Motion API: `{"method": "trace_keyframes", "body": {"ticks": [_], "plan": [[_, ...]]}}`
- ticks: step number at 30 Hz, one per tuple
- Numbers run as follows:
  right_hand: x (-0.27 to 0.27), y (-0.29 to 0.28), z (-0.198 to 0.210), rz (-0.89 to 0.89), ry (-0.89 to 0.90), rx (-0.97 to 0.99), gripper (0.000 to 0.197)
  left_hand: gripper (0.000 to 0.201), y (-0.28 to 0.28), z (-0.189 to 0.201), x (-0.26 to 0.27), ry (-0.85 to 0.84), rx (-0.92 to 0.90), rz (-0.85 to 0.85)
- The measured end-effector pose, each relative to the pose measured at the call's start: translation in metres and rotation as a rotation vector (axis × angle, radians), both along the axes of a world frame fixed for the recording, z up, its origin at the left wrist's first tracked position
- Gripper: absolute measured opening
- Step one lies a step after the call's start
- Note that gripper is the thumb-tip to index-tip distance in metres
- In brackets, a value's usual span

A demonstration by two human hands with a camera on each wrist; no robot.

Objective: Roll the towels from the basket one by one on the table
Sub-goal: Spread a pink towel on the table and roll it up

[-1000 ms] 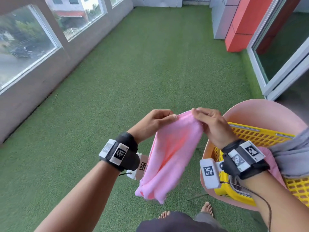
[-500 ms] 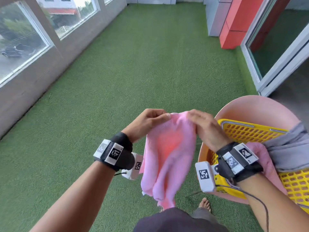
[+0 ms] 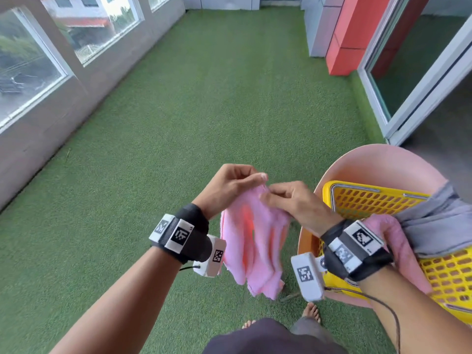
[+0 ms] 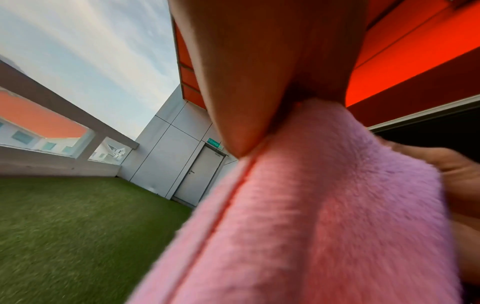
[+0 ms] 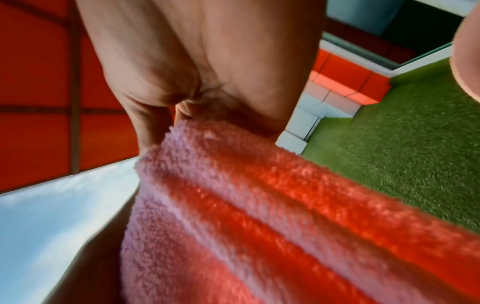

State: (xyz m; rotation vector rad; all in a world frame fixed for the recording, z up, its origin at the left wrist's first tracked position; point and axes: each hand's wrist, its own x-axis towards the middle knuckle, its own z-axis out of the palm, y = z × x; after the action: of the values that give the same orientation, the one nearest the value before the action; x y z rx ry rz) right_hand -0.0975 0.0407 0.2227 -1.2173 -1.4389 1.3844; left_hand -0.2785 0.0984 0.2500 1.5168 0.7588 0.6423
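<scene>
A pink towel [image 3: 252, 241] hangs in folds in front of me, above the green turf. My left hand [image 3: 245, 180] pinches its top edge, and my right hand [image 3: 278, 198] pinches the same edge right beside it. In the left wrist view the pink towel [image 4: 324, 205] runs out from under my thumb. Seen from the right wrist, the pink towel [image 5: 259, 205] hangs from my curled fingers. A yellow plastic basket [image 3: 357, 200] sits on a round pink table [image 3: 383, 159] at my right. It holds another pink towel [image 3: 401, 241] and a grey towel [image 3: 439, 226].
Green artificial turf [image 3: 204, 111] covers the floor ahead. A low wall with windows [image 3: 38, 72] runs along the left. A red and grey pillar [image 3: 342, 34] and a sliding glass door [image 3: 421, 72] stand at the right. My bare feet [image 3: 311, 311] show below the towel.
My hands have drawn together along the towel's top edge, so the towel hangs narrower and more bunched. The view has shifted slightly downward and left.
</scene>
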Motion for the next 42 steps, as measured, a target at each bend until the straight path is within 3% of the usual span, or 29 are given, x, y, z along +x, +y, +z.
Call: {"method": "trace_keyframes", "body": {"ticks": [3, 5, 6, 10, 14, 17, 22, 24, 27, 32, 34, 38, 40, 42], "plan": [[0.018, 0.004, 0.014, -0.216, 0.157, 0.086, 0.027, 0.023, -0.002, -0.009, -0.004, 0.027, -0.028, -0.092], [0.029, 0.005, 0.018, -0.278, 0.318, 0.065, 0.026, 0.03, -0.003, -0.015, -0.009, 0.009, -0.048, -0.078], [0.029, 0.004, 0.015, -0.258, 0.328, 0.046, 0.022, 0.032, -0.002, -0.015, -0.009, -0.009, -0.056, -0.055], [0.0, -0.008, 0.003, -0.005, 0.01, -0.018, 0.018, 0.022, 0.004, -0.002, 0.0, -0.06, -0.023, -0.042], [0.017, -0.004, 0.01, -0.225, 0.232, 0.036, 0.021, 0.013, -0.001, -0.013, -0.003, 0.031, -0.009, -0.126], [0.028, -0.002, 0.007, -0.275, 0.358, -0.006, 0.022, 0.021, -0.006, -0.019, -0.006, 0.064, 0.016, -0.107], [0.004, -0.014, -0.013, -0.022, 0.0, 0.01, 0.028, 0.015, -0.001, -0.011, 0.003, -0.011, 0.056, -0.023], [0.011, -0.013, -0.005, -0.095, 0.04, 0.055, 0.027, 0.012, -0.002, -0.017, 0.003, 0.027, 0.044, -0.047], [0.026, -0.012, 0.006, -0.22, 0.301, 0.009, 0.035, 0.008, -0.001, -0.025, -0.003, 0.025, 0.03, 0.001], [0.006, -0.015, -0.009, -0.029, 0.045, -0.024, 0.027, 0.007, 0.002, -0.009, 0.005, -0.071, 0.063, 0.033], [0.007, -0.014, 0.002, -0.081, 0.064, 0.018, 0.018, 0.01, -0.001, -0.012, 0.008, -0.015, 0.079, -0.018], [0.032, -0.006, 0.02, -0.273, 0.311, 0.044, 0.03, 0.016, 0.004, -0.027, -0.001, 0.06, 0.069, -0.014], [0.028, -0.006, 0.014, -0.261, 0.254, 0.0, 0.024, 0.011, 0.007, -0.021, -0.003, 0.0, 0.037, 0.04], [0.012, -0.011, 0.003, -0.12, 0.094, -0.038, 0.022, 0.004, 0.009, -0.012, -0.001, -0.056, 0.032, 0.033]]}}
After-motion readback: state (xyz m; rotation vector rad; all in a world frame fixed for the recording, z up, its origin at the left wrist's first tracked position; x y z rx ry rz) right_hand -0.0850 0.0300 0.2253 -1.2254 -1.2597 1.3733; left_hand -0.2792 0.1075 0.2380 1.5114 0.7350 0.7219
